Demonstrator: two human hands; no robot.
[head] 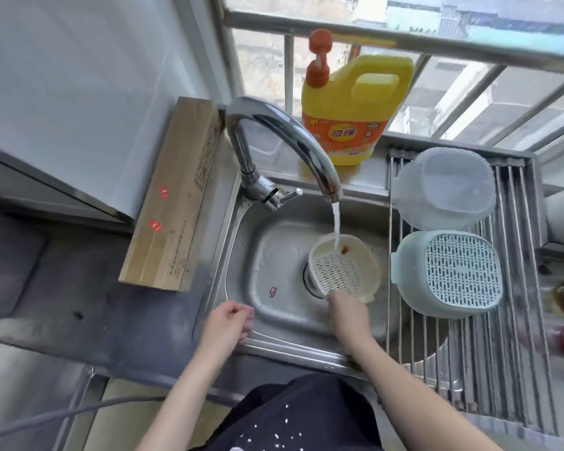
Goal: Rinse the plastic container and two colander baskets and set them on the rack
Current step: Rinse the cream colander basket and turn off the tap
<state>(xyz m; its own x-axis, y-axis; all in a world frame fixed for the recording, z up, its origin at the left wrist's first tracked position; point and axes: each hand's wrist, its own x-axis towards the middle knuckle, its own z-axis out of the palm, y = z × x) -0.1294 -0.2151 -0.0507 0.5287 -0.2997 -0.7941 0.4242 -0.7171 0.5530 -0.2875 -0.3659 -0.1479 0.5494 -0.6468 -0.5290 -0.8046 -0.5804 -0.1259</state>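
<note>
Your right hand is reaching into the steel sink and holding the cream colander basket by its near rim, with your fingers grasping the edge; most of them are hidden behind the basket, so you cannot see exactly how they are curling. You are tilting the basket so its slotted bottom is facing up toward you, right over the drain. Water is running from the curved chrome faucet and striking the far inner wall of the basket, beside a small red speck that is clinging there.

Your left hand is resting on the front left rim of the sink, with its fingers loosely curled and holding nothing.

To the right, the roll-up rack is lying across the sink's right side. 2 things are already sitting on it: the clear plastic container at the far end, upside down, and the pale green colander basket just in front of it, also upside down with its slotted base showing. The 2 are touching or nearly touching.

A yellow detergent bottle with an orange pump is standing on the window ledge behind the faucet. A long cardboard box is lying on the tabletop left of the sink.
</note>
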